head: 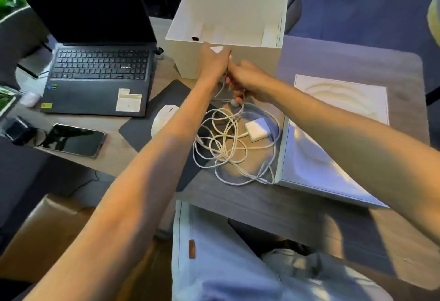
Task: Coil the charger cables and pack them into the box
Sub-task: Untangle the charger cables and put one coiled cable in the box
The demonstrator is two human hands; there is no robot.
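Note:
An open white box (257, 60) stands at the back of the table. In front of it a tangle of white charger cables (228, 143) lies loose on the table, with a white square adapter (257, 129) among the loops. My left hand (213, 61) is raised in front of the box wall, closed on a white plug end. My right hand (250, 79) is just beside it, fingers pinching the same cable, which hangs down from both hands into the tangle.
An open black laptop (100, 69) stands at the left, a phone (73, 140) in front of it. A white mouse (163, 117) rests on a dark mat (142, 124). The flat white box lid (321, 169) and a moulded insert (342, 96) lie at the right.

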